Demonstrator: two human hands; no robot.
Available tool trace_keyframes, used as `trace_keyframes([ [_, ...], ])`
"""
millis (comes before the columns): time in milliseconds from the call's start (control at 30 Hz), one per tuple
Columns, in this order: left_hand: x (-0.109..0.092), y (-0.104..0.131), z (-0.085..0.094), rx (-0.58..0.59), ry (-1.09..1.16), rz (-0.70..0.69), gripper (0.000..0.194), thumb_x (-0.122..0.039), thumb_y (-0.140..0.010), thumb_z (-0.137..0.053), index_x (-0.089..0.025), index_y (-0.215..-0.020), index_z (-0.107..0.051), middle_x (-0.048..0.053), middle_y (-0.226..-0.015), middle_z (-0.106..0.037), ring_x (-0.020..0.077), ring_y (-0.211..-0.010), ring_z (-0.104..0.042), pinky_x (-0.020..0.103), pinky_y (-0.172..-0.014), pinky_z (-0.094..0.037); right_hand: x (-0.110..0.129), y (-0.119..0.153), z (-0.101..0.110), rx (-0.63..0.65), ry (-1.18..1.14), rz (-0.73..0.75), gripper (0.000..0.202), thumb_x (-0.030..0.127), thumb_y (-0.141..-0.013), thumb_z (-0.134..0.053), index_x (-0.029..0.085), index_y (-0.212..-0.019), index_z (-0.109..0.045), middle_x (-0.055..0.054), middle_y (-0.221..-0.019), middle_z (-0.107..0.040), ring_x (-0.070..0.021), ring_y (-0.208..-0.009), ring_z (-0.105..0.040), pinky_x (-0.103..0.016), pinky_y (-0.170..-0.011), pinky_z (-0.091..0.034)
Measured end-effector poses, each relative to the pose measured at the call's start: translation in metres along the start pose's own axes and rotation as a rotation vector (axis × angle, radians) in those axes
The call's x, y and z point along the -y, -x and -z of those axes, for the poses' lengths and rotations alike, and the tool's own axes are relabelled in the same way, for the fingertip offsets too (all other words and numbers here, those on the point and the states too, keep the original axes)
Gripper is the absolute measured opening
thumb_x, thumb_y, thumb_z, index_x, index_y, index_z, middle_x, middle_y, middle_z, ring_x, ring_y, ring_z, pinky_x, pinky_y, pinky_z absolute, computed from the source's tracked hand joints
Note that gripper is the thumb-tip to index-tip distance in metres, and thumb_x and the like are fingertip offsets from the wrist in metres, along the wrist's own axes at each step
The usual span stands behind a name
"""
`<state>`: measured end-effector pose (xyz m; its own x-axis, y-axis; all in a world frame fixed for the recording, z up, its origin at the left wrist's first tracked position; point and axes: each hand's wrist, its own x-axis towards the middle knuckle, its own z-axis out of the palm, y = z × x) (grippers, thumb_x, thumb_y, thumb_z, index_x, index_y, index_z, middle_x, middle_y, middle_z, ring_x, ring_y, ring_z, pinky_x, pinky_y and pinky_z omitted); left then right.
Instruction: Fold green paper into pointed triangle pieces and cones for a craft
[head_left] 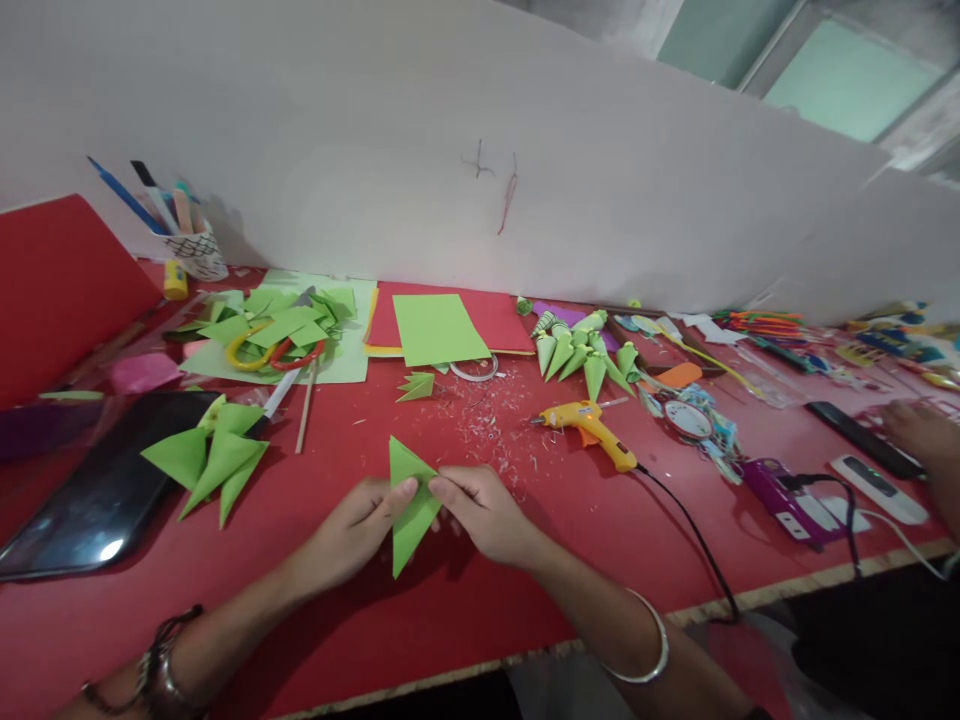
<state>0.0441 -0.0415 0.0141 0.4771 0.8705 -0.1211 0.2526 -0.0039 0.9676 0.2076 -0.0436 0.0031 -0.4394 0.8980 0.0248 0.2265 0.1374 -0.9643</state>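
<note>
Between my two hands is a folded piece of green paper (411, 540), roughly triangular, held just above the red table (480, 620). My left hand (369, 515) pinches its left side, thumb on top. On the right side, my right hand (480, 510) grips it with the thumb near the middle; the fingers behind the paper are mostly hidden. Beyond my hands lies a small green paper piece with pointed tips (416, 386). Several folded green paper shapes (217, 455) rest at the left, partly on a dark glossy phone-like slab (112, 480).
A yellow glue gun (589, 428) lies right of my hands, its cord running off the front edge. Behind are green paper cones (585, 355), stacked coloured sheets (442, 330) and scissors (277, 350) among green cut-outs. Another person's hand (922, 435) is at far right, near a purple power strip (787, 500).
</note>
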Motion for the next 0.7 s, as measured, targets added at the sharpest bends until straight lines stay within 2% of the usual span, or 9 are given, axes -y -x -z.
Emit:
trace_keyframes([
  [200, 0.0069, 0.0018, -0.0012, 0.024, -0.146, 0.028, 0.060, -0.044, -0.087, -0.027, -0.015, -0.046, -0.058, 0.001, -0.040, -0.054, 0.0096, -0.039, -0.048, 0.019, -0.048, -0.040, -0.0036, 0.0009, -0.0011, 0.054, -0.138, -0.016, 0.044, 0.049, -0.085, -0.034, 0.017, -0.055, -0.042, 0.004, -0.046, -0.041, -0.0056, -0.041, -0.039, -0.017, -0.041, -0.031],
  [333, 0.0062, 0.0009, 0.0000, 0.043, -0.083, 0.040, 0.062, -0.046, -0.087, -0.024, -0.014, -0.047, -0.060, 0.003, -0.041, -0.056, 0.0100, -0.039, -0.049, 0.020, -0.048, -0.041, -0.0020, -0.0004, 0.0001, 0.012, -0.109, -0.022, 0.046, 0.049, -0.085, -0.033, 0.017, -0.054, -0.042, 0.003, -0.048, -0.044, -0.0053, -0.041, -0.039, -0.018, -0.042, -0.031],
  [433, 0.0050, -0.0006, 0.0027, 0.054, -0.028, 0.042, 0.057, -0.046, -0.086, -0.029, -0.013, -0.052, -0.061, 0.003, -0.046, -0.059, 0.0108, -0.043, -0.051, 0.020, -0.049, -0.041, -0.0014, -0.0016, 0.0004, 0.019, -0.083, -0.034, 0.044, 0.048, -0.084, -0.035, 0.017, -0.054, -0.043, 0.003, -0.050, -0.045, -0.0051, -0.041, -0.039, -0.018, -0.042, -0.031],
  [567, 0.0063, -0.0022, 0.0045, -0.040, -0.086, -0.017, 0.044, -0.044, -0.081, -0.041, -0.013, -0.055, -0.058, -0.001, -0.047, -0.053, 0.0087, -0.044, -0.043, 0.019, -0.045, -0.035, -0.0032, -0.0016, -0.0003, 0.048, -0.069, -0.052, 0.044, 0.046, -0.085, -0.034, 0.017, -0.052, -0.042, 0.004, -0.045, -0.041, -0.0051, -0.040, -0.038, -0.018, -0.042, -0.031],
  [700, 0.0084, -0.0036, 0.0028, -0.072, -0.124, 0.001, 0.043, -0.042, -0.081, -0.040, -0.012, -0.055, -0.059, -0.002, -0.048, -0.049, 0.0088, -0.046, -0.041, 0.019, -0.045, -0.034, -0.0031, -0.0011, -0.0003, 0.013, -0.107, -0.088, 0.041, 0.043, -0.085, -0.034, 0.017, -0.054, -0.041, 0.005, -0.045, -0.040, -0.0051, -0.040, -0.038, -0.018, -0.041, -0.029],
])
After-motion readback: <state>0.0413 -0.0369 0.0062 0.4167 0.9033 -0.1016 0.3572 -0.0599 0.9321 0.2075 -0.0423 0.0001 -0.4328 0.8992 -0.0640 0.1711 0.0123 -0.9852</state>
